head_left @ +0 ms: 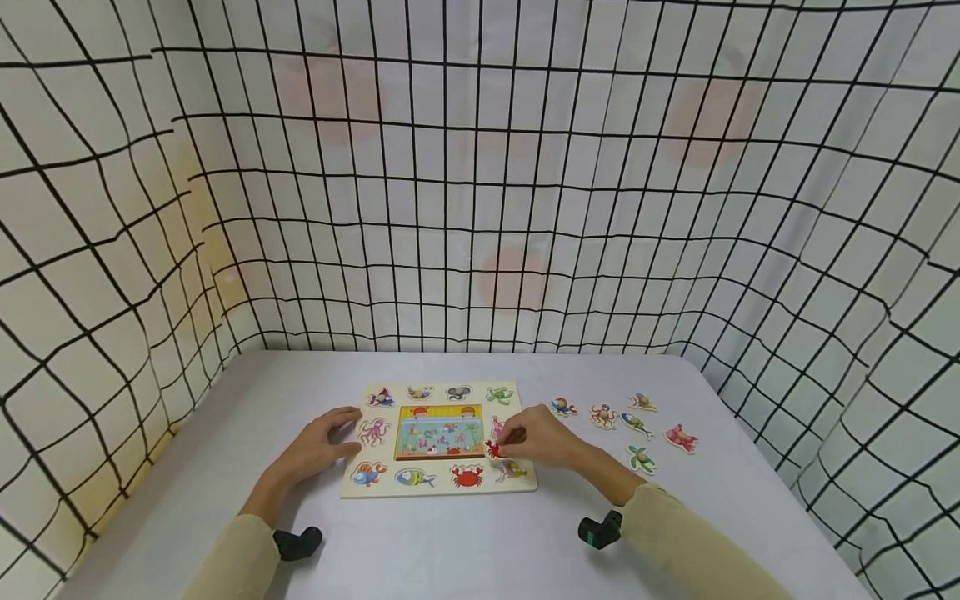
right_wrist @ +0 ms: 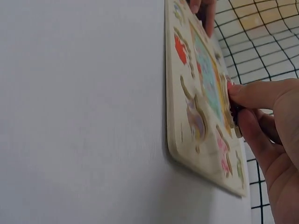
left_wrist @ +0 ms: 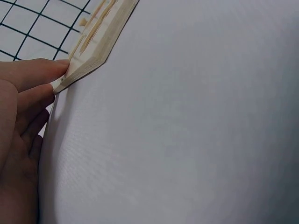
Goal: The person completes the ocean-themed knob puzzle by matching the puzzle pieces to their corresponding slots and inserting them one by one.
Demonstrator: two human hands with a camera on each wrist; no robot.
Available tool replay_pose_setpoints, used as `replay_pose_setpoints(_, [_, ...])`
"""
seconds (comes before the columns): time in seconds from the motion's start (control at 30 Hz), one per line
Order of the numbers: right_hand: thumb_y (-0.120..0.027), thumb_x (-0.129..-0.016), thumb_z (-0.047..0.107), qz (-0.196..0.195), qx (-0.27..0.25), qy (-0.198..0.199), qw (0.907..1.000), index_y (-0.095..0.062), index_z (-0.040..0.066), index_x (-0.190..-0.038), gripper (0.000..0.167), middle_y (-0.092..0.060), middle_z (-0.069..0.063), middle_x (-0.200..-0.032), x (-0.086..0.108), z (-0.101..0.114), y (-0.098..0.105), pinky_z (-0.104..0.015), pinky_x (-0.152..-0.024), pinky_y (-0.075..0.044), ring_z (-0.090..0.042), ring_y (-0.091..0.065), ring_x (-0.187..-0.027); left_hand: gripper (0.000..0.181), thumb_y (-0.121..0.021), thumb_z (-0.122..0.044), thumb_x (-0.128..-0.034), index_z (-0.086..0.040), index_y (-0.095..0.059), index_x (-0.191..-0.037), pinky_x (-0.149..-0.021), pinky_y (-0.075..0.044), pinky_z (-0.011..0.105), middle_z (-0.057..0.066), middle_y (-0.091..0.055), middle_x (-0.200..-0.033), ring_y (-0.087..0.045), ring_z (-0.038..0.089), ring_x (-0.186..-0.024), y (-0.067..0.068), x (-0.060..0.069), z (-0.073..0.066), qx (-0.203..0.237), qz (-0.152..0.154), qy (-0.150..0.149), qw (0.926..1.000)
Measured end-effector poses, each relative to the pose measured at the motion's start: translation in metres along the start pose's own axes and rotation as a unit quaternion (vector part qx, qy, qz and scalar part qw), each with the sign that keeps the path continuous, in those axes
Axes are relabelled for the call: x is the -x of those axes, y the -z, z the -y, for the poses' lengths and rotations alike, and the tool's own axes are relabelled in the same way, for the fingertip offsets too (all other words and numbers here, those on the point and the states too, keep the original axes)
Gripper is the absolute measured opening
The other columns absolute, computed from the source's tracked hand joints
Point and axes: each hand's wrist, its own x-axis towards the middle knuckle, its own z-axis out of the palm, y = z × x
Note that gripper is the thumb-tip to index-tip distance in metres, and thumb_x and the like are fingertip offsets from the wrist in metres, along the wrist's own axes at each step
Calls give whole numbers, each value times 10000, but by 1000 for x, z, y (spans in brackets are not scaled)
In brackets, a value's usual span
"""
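Observation:
A pale wooden puzzle board (head_left: pixel 442 492) with sea-animal recesses lies on the white table around a printed aquarium picture. My right hand (head_left: pixel 542 437) pinches a red crab piece (head_left: pixel 492 450) between thumb and fingers, over the board's right part. In the right wrist view the crab piece (right_wrist: pixel 230 87) is tilted and mostly hidden by the fingertips. A red crab picture (head_left: pixel 467 476) shows in the bottom row of the board. On the other side, my left hand (head_left: pixel 315 446) rests its thumb and fingertips against the board's left edge, thumb and fingers spread apart.
Several loose pieces lie right of the board: a red fish (head_left: pixel 681 438), a turtle (head_left: pixel 641 459), an octopus (head_left: pixel 603 416), a striped fish (head_left: pixel 636 424) and others. Black netting (head_left: pixel 465 208) over white cloth surrounds the table's back and sides.

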Motion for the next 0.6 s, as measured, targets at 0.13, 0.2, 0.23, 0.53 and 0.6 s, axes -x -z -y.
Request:
replay_pose_setpoints(0.13, [-821,-887,71,27,-112,95,9999,-796,121,-861,61,-725,104,-840,-8,7,-9,-243,-694,-603,-58,-682,-760,651,-776,-230,-907,4,-543,-1468,-1194,-199,657,222,-409,-1584,-272,481,-1488,0,-2,-2,25,12,21,10000])
replay_pose_setpoints(0.2, [-823,-881,60,51,-146,107,9998,-800,110,-866,57,-727,96,-852,-11,11,-13,-241,-699,-603,-58,-683,-763,653,-779,-232,-906,3,-544,-1468,-1196,-195,656,222,-408,-1586,-270,481,-1489,0,-3,-2,33,6,25,10000])
replay_pose_setpoints(0.23, [-826,-879,62,75,-151,107,9998,-802,103,-867,49,-726,98,-855,-12,13,-15,-235,-701,-601,-53,-680,-763,653,-780,-232,-906,3,-544,-1467,-1195,-194,657,223,-408,-1586,-270,481,-1489,0,-3,-2,29,4,26,10000])
replay_pose_setpoints(0.53, [-820,-895,111,446,-218,10,9988,-807,151,-877,46,-710,157,-806,-18,22,-38,-212,-698,-590,-30,-665,-736,651,-777,-240,-903,13,-549,-1458,-1186,-205,669,236,-420,-1571,-283,493,-1479,0,-1,0,-64,14,-39,10000])
replay_pose_setpoints(0.6, [-819,-900,129,481,-177,-36,9987,-807,170,-875,49,-704,168,-794,-17,22,-43,-206,-696,-583,-23,-661,-731,651,-777,-233,-901,15,-549,-1458,-1185,-202,672,238,-418,-1572,-280,494,-1480,0,0,0,-36,23,-26,10000])
